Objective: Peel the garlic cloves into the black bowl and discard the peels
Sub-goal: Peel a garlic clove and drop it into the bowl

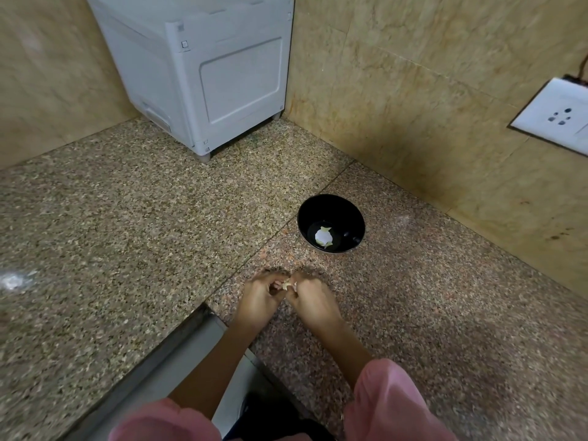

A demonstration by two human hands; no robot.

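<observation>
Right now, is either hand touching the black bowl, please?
Apart: the head view shows bare counter between the black bowl and the left hand and right hand pinching a garlic clove.

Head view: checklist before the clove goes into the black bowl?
1. Grip: left hand and right hand pinch the garlic clove: ok.
2. Clove fully peeled: cannot tell, fingers hide it.
3. Target: black bowl upright on the counter, apart from the hands: ok.
4. Contents: white pieces in the bowl are peeled cloves only: cannot tell.
5. Peel bin in view: not ok, none visible.
</observation>
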